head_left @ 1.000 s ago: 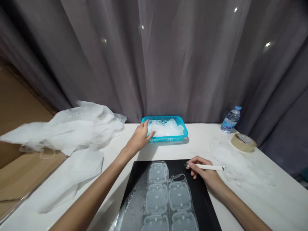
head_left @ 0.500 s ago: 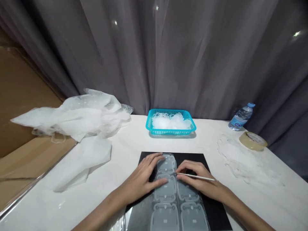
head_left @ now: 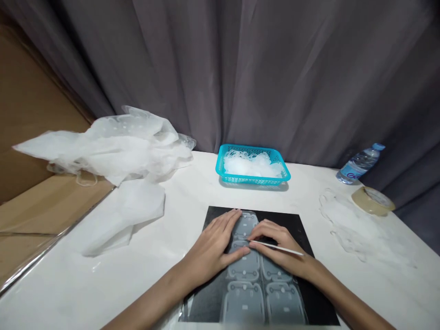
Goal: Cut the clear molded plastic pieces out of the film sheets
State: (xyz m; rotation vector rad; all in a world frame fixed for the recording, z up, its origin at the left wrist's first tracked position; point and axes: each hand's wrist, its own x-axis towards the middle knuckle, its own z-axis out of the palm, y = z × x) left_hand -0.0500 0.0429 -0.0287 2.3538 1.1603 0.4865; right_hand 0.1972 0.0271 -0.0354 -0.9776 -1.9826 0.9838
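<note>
A clear sheet of grey-white rounded panels (head_left: 244,302) lies over a black mat (head_left: 318,298) at the front of the table. My left hand (head_left: 215,245) rests flat on the sheet's upper left part, its thumb apart from the fingers. Between the thumb and fingers of my right hand (head_left: 280,247) is a thin white stick (head_left: 283,249), its tip at the gap between the upper panels. Part of the panels is hidden under both hands.
A blue basket (head_left: 252,179) with white netting stands at the back. White film (head_left: 120,156) is heaped at the left by a cardboard box (head_left: 37,110). At the right are a water bottle (head_left: 359,165), a tape roll (head_left: 373,200) and thin white material (head_left: 364,224).
The view has shifted, so the basket and film appear higher. My left fingers lie closer together. My right hand still holds the stick near the same gap.
</note>
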